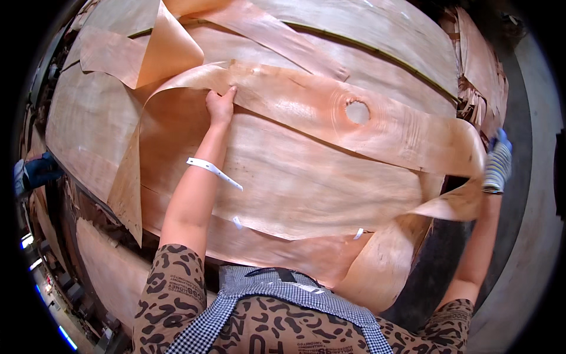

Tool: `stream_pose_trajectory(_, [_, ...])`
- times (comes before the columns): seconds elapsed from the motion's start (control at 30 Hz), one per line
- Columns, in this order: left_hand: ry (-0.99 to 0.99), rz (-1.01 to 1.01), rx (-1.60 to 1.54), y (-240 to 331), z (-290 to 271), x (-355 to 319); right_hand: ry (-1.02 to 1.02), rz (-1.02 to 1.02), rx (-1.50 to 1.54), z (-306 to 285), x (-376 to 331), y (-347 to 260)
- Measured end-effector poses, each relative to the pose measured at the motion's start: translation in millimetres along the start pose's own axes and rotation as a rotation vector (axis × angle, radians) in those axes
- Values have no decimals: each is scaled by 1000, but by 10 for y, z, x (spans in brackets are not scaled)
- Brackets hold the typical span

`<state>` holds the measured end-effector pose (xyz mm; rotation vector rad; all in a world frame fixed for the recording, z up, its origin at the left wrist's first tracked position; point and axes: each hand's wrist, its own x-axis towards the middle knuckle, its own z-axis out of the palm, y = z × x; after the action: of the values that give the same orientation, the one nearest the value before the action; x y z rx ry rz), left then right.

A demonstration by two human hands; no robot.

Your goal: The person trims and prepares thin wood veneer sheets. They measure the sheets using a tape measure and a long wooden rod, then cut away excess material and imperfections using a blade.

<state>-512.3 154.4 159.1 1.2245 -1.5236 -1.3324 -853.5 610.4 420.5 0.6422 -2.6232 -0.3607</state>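
A long, thin wood veneer strip [295, 94] with a ragged hole lies across a broad stack of veneer sheets [306, 171]. My bare left hand [221, 107] pinches the strip's near edge toward its left part, thumb on top. At the far right my right hand [498, 162], in a striped glove with blue fingertips, is at the strip's curled end. Its fingers are slightly blurred, and the veneer's edge covers part of the palm side. From there the strip folds under and hangs in a twisted curl [383, 259] toward my apron. Its left part twists down to a point [127, 200].
Another person's dark-blue gloved hand [41, 171] rests at the stack's left edge. Loose veneer pieces [171, 47] curl up at the back left. Torn veneer [480, 71] hangs off the far right side. A grey floor [519, 248] runs along the right.
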Motion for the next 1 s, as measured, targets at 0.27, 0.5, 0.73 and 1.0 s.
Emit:
stream_pose_trajectory(0.27, [335, 116, -78, 376, 89, -306, -889, -33, 1531, 577, -982, -3073])
stream_pose_trajectory(0.5, [-561, 945, 726, 594, 481, -826, -857, -8, 1396, 652, -1094, -3340])
stream_pose_trajectory(0.73, [-174, 680, 925, 88, 17, -198, -641, -583, 641, 269, -913, -3693])
stream_pose_trajectory(1.0, [-170, 645, 905, 182, 118, -250, -654, -661, 609, 247, -822, -4561])
